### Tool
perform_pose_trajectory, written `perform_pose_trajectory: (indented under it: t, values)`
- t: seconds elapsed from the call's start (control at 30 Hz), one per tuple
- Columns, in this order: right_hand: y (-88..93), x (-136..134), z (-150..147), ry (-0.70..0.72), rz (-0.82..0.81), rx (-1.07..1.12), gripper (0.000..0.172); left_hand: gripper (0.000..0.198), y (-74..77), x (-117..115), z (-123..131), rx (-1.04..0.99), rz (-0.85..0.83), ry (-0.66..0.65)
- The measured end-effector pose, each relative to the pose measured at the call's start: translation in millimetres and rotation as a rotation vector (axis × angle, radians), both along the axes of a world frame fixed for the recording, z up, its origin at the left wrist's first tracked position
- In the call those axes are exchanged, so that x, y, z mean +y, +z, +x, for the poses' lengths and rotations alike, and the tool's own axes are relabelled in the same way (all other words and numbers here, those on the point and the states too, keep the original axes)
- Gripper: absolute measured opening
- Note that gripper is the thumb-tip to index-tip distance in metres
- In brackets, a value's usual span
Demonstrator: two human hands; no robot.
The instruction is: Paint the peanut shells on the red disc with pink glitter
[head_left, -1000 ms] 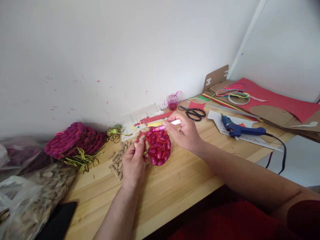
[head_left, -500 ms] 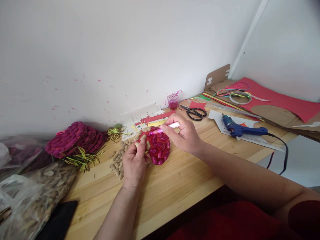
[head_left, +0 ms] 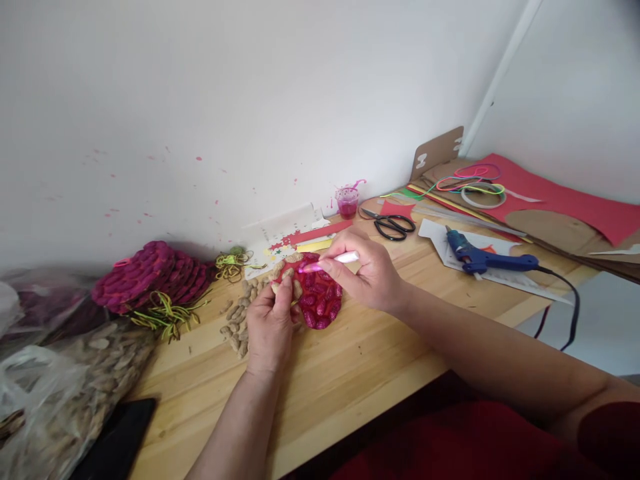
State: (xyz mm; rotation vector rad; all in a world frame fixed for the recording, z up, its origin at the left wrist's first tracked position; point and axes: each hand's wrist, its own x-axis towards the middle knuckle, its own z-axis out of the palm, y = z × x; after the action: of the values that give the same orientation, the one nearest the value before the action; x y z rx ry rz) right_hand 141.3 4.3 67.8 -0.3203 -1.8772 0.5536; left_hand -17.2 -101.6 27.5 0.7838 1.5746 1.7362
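Note:
My left hand [head_left: 270, 323] grips the left edge of a round red disc [head_left: 321, 308] covered with peanuts, holding it above the table. On its right part the peanuts are magenta; along the left and upper edge the peanuts [head_left: 277, 269] are plain tan. My right hand [head_left: 367, 270] is closed round a white-handled paintbrush [head_left: 346, 257]. Its pink-stained tip is at the disc's upper left area, near the unpainted peanuts. Loose peanuts [head_left: 235, 327] lie on the table behind my left hand. A small cup of magenta paint [head_left: 347, 201] stands by the wall.
At left are stacked magenta peanut discs [head_left: 150, 277], green-yellow cords [head_left: 170, 317] and a plastic bag of peanuts [head_left: 90, 393]. To the right lie black scissors [head_left: 395, 227], a blue glue gun [head_left: 487, 259] with its cable, cardboard and red sheets [head_left: 560, 197]. Pink splashes mark the wall.
The brush in my right hand has tilted a little, its tip dipping slightly lower on the disc. My left hand keeps its hold with hardly any movement.

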Motion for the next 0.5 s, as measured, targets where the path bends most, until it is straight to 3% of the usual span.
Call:
perform_pose_trajectory:
  t: [0.17, 0.37, 0.5]
  values:
    - [-0.7, 0.9, -0.2, -0.043, 0.026, -0.015, 0.013, 0.041, 3.2, 1.8, 3.5, -0.176, 0.021, -0.032]
    - [-1.2, 0.4, 0.0, 0.005, 0.038, -0.02, 0.011, 0.041, 3.3, 1.7, 3.8, -0.178, 0.034, -0.048]
    - [-2.0, 1.0, 0.1, -0.069, 0.032, -0.015, 0.013, 0.043, -0.7, 1.1, 1.9, -0.163, 0.03, -0.074]
